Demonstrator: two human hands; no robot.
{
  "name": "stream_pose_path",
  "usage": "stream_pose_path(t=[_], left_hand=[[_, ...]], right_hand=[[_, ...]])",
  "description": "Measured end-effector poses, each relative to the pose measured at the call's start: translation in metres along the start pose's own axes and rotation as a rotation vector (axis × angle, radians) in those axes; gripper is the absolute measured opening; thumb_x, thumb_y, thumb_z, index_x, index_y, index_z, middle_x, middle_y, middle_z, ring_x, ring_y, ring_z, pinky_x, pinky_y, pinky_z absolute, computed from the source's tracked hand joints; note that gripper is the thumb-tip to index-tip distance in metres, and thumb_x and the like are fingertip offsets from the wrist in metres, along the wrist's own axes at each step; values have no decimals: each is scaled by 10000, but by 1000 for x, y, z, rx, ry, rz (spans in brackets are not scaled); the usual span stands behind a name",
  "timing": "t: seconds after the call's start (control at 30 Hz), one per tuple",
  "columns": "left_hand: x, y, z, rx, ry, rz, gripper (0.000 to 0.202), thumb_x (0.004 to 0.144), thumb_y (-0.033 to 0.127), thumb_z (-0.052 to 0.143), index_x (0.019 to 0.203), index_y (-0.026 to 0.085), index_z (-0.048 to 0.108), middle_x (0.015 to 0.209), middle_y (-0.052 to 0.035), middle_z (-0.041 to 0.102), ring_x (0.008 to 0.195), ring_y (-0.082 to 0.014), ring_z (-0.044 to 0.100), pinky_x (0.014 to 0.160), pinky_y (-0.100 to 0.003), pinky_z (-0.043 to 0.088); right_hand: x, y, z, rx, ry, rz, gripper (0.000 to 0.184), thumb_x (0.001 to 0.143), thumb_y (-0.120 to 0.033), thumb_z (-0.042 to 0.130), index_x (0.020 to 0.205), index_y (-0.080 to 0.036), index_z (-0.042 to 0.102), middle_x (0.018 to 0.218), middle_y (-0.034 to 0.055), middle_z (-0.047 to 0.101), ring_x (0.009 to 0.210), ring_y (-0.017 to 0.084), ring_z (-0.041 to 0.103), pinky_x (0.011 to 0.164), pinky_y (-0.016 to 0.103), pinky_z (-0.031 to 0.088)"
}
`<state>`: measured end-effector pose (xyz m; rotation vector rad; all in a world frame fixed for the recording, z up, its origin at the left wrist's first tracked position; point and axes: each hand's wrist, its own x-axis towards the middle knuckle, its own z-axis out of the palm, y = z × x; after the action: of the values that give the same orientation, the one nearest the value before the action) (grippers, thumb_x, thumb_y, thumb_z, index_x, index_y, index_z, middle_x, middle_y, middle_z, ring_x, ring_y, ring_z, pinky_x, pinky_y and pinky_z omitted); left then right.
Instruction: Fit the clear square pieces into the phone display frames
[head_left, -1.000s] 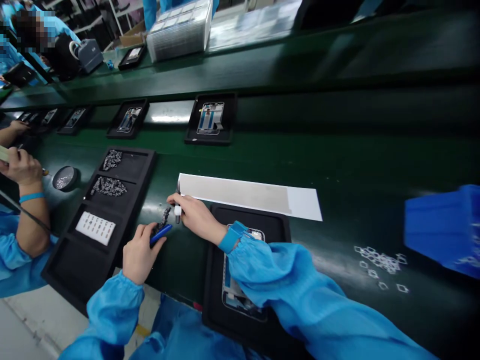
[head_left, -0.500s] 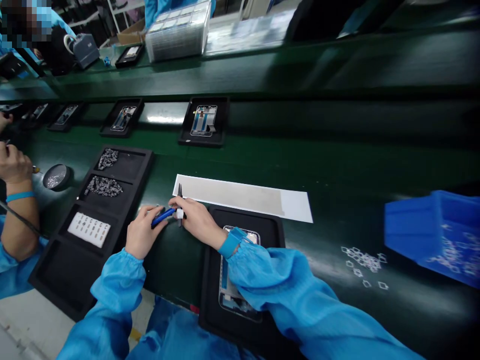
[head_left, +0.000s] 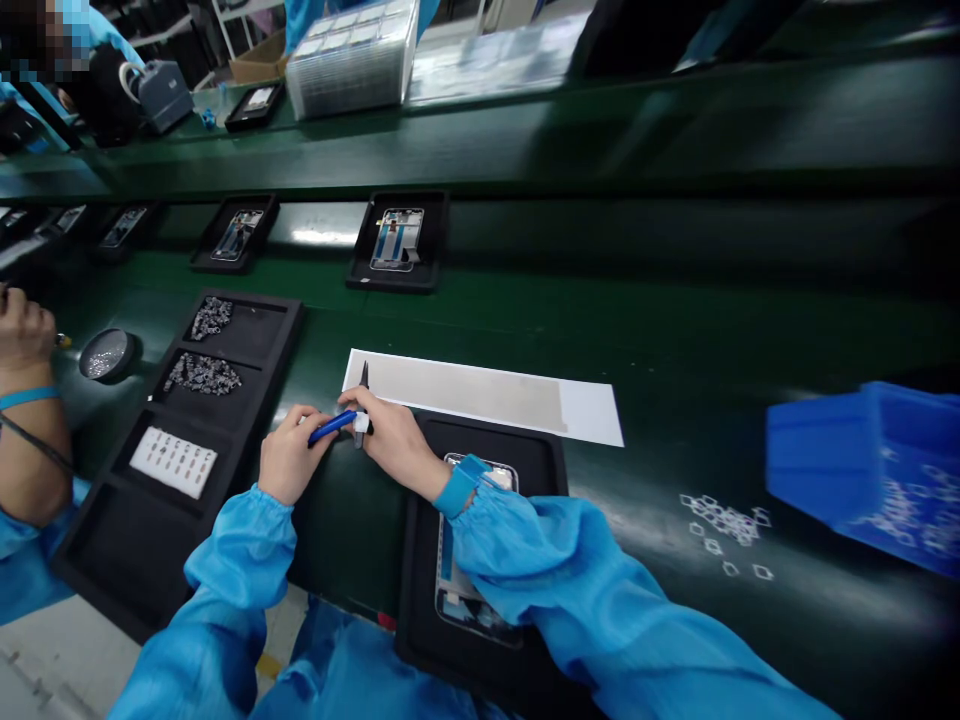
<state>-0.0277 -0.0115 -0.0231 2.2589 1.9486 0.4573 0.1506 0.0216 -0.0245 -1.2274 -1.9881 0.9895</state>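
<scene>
My left hand (head_left: pixel 291 455) is closed on a blue pen-shaped tool (head_left: pixel 331 428), which slants up to the right. My right hand (head_left: pixel 394 437) grips dark tweezers (head_left: pixel 364 376), their tips pointing away from me. A small white piece (head_left: pixel 362 423) sits at the tool's right end, by my right fingers; whether it belongs to the tool I cannot tell. Under my right forearm lies a black tray (head_left: pixel 420 600) holding a phone-like device (head_left: pixel 480 612), partly hidden by the sleeve. Just beyond my right hand is a white strip of sheet (head_left: pixel 592 411) with a beige area.
A compartmented black tray (head_left: pixel 112 545) on the left holds small dark parts (head_left: pixel 202 374) and a white block (head_left: pixel 174 462). Another person's hand (head_left: pixel 26 330) is beside a round dish (head_left: pixel 107 354). Rightward are loose white frames (head_left: pixel 724 520) and a blue bin (head_left: pixel 821 455). Device trays (head_left: pixel 435 270) stand farther back.
The blue tool has tilted nearer to level, and my left hand has shifted slightly right. Both hands keep their hold. The whole view has moved a little.
</scene>
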Motion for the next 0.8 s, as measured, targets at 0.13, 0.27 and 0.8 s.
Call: stream_pose_path(t=[0.13,0.27,0.8], left_hand=[[0,2,-9,-87,43,-8,264,857,345,682,1107,265,698,1088,-23,660,890,-176,675,735,-252,532],[-6,12,-27,-393,375,11,259,947,405,550,995,217,721,999,-49,656,865,-168,651,769,-280,524],[-42,98,-51,-866,187,258,258,987,236,450,742,204,523,824,-10,588,732,-139,591,668,-273,487]], right_hand=[[-5,-1,-9,324,48,39,317,788,-88,570,1068,-231,532,895,6,690,811,193,674,744,308,498],[-24,-7,-34,734,13,156,341,772,-210,672,1066,-227,499,897,10,695,770,163,689,769,326,540],[-106,-27,-63,891,190,187,335,818,-234,731,1083,-243,526,948,14,708,869,158,708,856,331,558]])
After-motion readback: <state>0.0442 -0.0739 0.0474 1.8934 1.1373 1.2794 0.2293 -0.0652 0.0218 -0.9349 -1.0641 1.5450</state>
